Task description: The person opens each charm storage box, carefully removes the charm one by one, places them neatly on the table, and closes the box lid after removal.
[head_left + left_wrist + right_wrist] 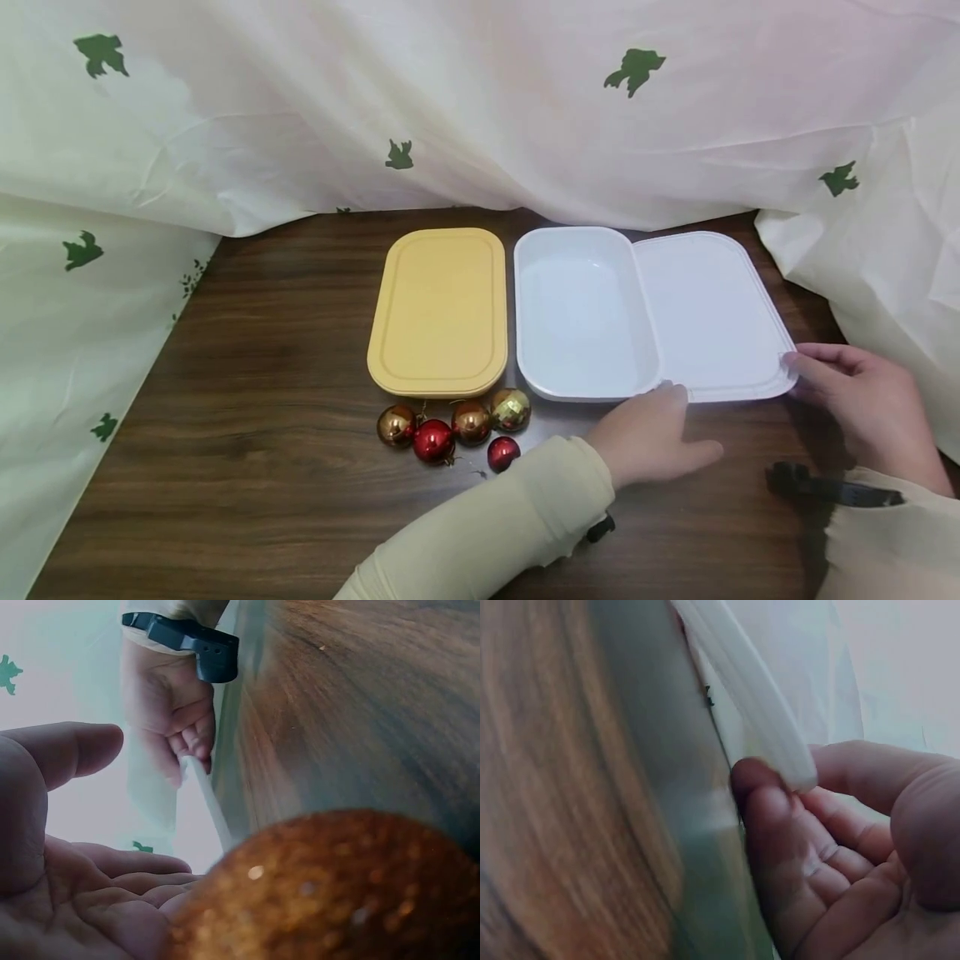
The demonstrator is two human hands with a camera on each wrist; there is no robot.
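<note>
My right hand pinches the near right corner of a white lid between thumb and fingers. The right wrist view shows the lid's edge raised above the table. The lid's left side meets a white rectangular container, which is uncovered with nothing in it. My left hand reaches to the container's near right corner, fingertips right at the lid's near edge. Its thumb sticks out, apart from the straight fingers. A glittery orange-brown ball looms in the left wrist view, overlapping the fingertips; the head view hides it.
A yellow container with its lid on stands left of the white one. Several shiny baubles, including a red one and a gold one, lie before it. A white cloth with green birds hangs behind the wooden table.
</note>
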